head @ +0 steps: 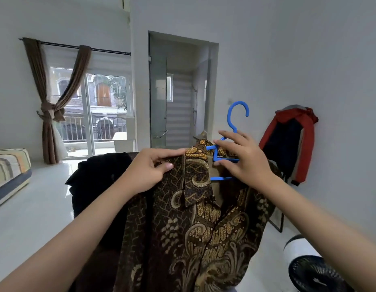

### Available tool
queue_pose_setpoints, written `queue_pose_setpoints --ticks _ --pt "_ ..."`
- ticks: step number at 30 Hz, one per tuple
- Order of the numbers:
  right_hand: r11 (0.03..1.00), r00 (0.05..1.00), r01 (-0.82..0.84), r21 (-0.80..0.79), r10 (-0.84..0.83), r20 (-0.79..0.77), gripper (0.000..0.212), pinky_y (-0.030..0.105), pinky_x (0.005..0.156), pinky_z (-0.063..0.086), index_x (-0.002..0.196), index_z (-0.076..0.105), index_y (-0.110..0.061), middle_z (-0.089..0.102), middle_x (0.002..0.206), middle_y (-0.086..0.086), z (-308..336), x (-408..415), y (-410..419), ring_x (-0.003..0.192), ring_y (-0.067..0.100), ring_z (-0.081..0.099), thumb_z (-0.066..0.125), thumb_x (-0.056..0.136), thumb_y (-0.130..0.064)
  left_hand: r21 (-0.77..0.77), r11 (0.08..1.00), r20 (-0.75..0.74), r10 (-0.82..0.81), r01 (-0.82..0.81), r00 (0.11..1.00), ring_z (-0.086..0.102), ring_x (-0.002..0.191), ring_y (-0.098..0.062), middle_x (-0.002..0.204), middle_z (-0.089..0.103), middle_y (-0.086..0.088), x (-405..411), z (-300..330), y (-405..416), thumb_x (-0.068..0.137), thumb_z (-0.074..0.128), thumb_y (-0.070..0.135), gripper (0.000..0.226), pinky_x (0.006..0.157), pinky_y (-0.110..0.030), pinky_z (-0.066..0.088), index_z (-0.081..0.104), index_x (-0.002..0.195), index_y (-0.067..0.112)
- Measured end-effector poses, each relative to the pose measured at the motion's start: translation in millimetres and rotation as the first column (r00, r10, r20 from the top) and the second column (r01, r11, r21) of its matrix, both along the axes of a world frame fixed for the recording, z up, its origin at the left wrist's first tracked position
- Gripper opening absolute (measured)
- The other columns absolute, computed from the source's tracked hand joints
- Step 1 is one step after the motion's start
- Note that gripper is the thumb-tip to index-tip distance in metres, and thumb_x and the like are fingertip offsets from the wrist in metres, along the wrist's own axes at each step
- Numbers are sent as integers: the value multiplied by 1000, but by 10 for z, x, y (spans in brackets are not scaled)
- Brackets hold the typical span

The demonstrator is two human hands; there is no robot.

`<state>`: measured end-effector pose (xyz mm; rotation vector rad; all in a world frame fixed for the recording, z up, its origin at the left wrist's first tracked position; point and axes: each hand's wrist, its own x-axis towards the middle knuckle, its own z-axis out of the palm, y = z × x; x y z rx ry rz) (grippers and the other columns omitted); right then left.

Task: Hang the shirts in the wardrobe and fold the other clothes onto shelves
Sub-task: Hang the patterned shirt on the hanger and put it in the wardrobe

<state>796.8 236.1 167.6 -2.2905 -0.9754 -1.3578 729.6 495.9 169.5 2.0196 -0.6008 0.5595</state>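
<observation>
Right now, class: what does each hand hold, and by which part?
Left hand pinches the batik shirt at its collar; right hand grips the blue hanger at its neck and bars.

Batik shirt [195,218] on blue hanger [235,125]; left hand [149,169] at shoulder; right hand [244,163] on hanger

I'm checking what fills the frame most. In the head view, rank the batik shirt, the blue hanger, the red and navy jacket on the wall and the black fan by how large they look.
1. batik shirt, nearest the camera
2. red and navy jacket
3. black fan, cut off by the frame edge, so unsure against the jacket
4. blue hanger, partly hidden by the right hand
</observation>
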Motion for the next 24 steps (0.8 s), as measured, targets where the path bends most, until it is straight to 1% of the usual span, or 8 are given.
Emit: queue_pose_setpoints --ticks 2,5,7,9,14,19,22,24 --pt "998 999 22 53 -20 -29 55 44 105 36 126 61 -20 52 138 -1 26 -232 -139 129 36 44 79 74 -29 -48 999 11 -4 5 1000 58 102 12 96 65 36 -169 10 -145 87 57 -6 57 87 -3 41 66 97 48" --pt "986 995 41 161 -27 -93 57 43 111 27 130 56 -23 49 142 -2 52 -630 -307 137 33 36 77 77 -32 -43 999 26 -14 16 1000 57 106 10 99 66 32 -390 22 -349 86 58 -5 54 94 -8 40 67 98 47" --pt "976 998 44 212 -33 -58 54 42 113 27 128 58 -21 50 141 1 13 -921 -357 136 29 37 71 80 -41 -41 999 39 -33 34 999 58 109 5 107 67 23 -516 22 -490 86 58 -4 50 99 -16 40 68 102 42" --pt "964 999 51 263 -54 5 54 52 110 31 127 59 -21 52 139 2 -64 -1207 -376 136 26 36 66 81 -48 -44 996 43 -70 71 997 58 109 4 109 68 18 -623 18 -626 87 57 -4 46 99 -18 40 69 104 37" --pt "975 983 177 135 -182 24 70 71 107 14 136 45 -38 37 150 0 -184 -1732 -483 144 30 21 62 75 -66 -42 979 54 -199 201 979 60 105 5 107 68 15 -820 51 -967 86 57 -5 43 94 -13 42 69 107 31" --pt "862 862 506 -30 -504 58 82 79 98 16 142 34 -42 25 156 6 -265 -2060 -716 145 36 13 70 70 -62 -82 910 42 -404 406 914 61 102 6 105 68 14 -962 84 -1267 87 55 -8 47 95 -14 43 68 99 36" --pt "754 753 657 2 -657 43 90 81 94 10 143 30 -45 18 158 6 -256 -2319 -843 144 41 5 71 65 -66 -81 847 35 -524 525 851 61 110 -5 109 69 10 -1000 103 -1360 88 55 -8 49 97 -21 44 69 98 38" --pt "696 696 718 27 -718 -1 97 82 93 6 144 27 -46 13 160 3 -221 -2498 -886 143 46 -2 70 60 -71 -63 808 35 -585 586 810 61 110 -4 108 69 13 -1045 125 -1388 88 55 -8 48 96 -17 44 69 99 37"
